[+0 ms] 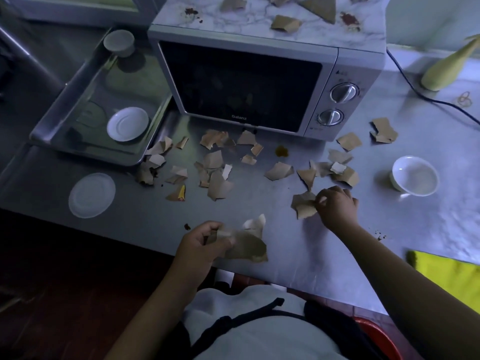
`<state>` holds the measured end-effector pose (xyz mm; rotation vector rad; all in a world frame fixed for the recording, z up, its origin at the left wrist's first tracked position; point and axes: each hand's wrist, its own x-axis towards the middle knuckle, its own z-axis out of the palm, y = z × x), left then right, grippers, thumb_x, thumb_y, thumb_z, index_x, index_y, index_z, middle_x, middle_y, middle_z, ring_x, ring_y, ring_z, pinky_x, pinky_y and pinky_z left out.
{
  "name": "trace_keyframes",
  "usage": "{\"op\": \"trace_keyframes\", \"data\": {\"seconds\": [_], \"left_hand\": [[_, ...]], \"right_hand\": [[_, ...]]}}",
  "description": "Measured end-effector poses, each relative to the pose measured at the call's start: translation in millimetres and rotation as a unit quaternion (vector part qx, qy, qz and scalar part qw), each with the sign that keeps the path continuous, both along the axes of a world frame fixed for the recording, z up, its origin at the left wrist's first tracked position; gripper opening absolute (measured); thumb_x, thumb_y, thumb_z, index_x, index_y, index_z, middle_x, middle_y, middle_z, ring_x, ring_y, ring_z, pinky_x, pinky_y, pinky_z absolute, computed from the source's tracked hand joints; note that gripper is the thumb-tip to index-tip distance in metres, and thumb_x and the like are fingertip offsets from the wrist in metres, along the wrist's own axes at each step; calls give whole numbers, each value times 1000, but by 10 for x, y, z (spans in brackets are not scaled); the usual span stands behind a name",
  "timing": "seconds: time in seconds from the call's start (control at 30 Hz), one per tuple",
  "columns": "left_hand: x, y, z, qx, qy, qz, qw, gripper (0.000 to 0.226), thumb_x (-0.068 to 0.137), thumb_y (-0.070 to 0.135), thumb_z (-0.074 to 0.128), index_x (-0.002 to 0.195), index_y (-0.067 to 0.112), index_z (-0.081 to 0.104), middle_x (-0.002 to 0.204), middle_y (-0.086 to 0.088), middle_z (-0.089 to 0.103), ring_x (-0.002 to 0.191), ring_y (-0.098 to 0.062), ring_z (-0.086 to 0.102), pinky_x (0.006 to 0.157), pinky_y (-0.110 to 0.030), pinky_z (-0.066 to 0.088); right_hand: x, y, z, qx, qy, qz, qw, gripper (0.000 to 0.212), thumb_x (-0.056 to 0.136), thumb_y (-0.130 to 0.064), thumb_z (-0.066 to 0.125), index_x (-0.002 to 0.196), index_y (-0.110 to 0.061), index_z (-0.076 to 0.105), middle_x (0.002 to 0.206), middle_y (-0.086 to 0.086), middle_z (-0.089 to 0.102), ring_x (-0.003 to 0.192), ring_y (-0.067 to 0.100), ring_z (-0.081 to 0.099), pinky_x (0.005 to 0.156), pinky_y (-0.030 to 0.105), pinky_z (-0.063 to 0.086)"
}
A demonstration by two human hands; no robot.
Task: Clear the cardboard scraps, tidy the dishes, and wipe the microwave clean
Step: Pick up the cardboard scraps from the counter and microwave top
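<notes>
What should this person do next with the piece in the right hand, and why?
Probably lift the scrap that the right hand pinches and add it to the bundle that the left hand holds. Many more pieces lie scattered on the table before the microwave, so gathering them into one hand looks sensible.

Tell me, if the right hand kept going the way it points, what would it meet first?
Probably the loose cardboard scraps just beyond the piece that the right hand pinches; behind them, the microwave.
</notes>
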<state>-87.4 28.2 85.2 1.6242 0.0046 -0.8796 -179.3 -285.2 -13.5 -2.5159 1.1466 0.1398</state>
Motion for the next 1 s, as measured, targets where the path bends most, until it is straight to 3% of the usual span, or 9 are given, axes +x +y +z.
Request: {"op": "trace_keyframes", "data": {"seconds": [0.13, 0.23, 0.4, 0.5, 0.6, 0.7, 0.77, 0.87, 1.0], "left_hand": [[99, -63, -3, 5, -23, -31, 999, 9, 86, 1, 71, 91, 9, 72, 78, -5, 74, 70, -10, 68, 61, -19, 53], [182, -131, -26, 3, -38, -51, 998, 12, 85, 1, 72, 90, 12, 71, 84, -7, 76, 75, -13, 69, 69, -24, 54], [301, -233, -75, -35, -30, -84, 995, 16, 74, 15, 80, 89, 20, 73, 85, -2, 76, 81, -20, 71, 73, -30, 55], [357, -303, -72, -63, -40, -124, 989, 15, 75, 12, 76, 78, 26, 75, 78, -4, 73, 76, -24, 67, 73, -36, 51], [422, -354, -74, -75, -37, -143, 986, 35, 84, -5, 71, 73, 28, 76, 73, -2, 71, 73, -21, 63, 66, -31, 49], [488, -338, 18, -110, 9, -182, 977, 18, 78, 4, 77, 86, 20, 77, 86, -12, 75, 78, -22, 67, 66, -29, 53], [539, -299, 91, -148, 66, -218, 962, 22, 69, 17, 80, 91, 17, 76, 90, -15, 73, 80, -23, 67, 68, -29, 54], [594, -263, 158, -175, 106, -273, 940, 33, 64, 28, 85, 93, 18, 76, 89, -9, 72, 79, -17, 69, 66, -23, 54], [640, -243, 125, -169, 139, -316, 923, 32, 69, 30, 84, 98, 19, 76, 88, -7, 73, 77, -16, 69, 65, -22, 53]], "right_hand": [[-74, 83, 352, 95, -87, -106, 986, 12, 90, -19, 65, 82, -25, 72, 89, 1, 69, 94, 30, 60, 83, 39, 46], [-165, 225, 762, 233, -244, -168, 926, 20, 83, -12, 77, 69, -25, 72, 76, -1, 70, 71, 22, 61, 61, 30, 46], [-272, 682, 1514, 407, -334, -76, 847, 13, 73, -25, 83, 75, -14, 75, 92, 6, 74, 93, 22, 70, 83, 29, 49], [-234, 1024, 1683, 385, -265, -43, 883, 22, 65, -38, 85, 71, -19, 76, 113, -14, 69, 113, 8, 62, 94, 32, 45], [-115, 1339, 1599, 316, -212, -60, 923, 15, 71, -25, 88, 64, -27, 75, 118, -26, 61, 113, -7, 51, 89, 26, 39], [-42, 1529, 1489, 267, -217, -86, 935, 24, 72, -15, 86, 58, -28, 71, 116, -27, 58, 106, -19, 48, 81, 15, 36], [-43, 1588, 1449, 271, -242, -94, 927, 25, 73, -8, 84, 58, -20, 68, 108, -16, 66, 104, -7, 58, 81, 16, 42], [-102, 1676, 1478, 326, -304, -95, 890, 33, 75, 8, 78, 57, -15, 63, 90, -2, 75, 80, 21, 70, 70, 33, 58], [-171, 1797, 1478, 338, -343, -143, 865, 24, 75, 13, 73, 68, -5, 59, 83, 6, 75, 57, 27, 63, 48, 34, 51]]}}
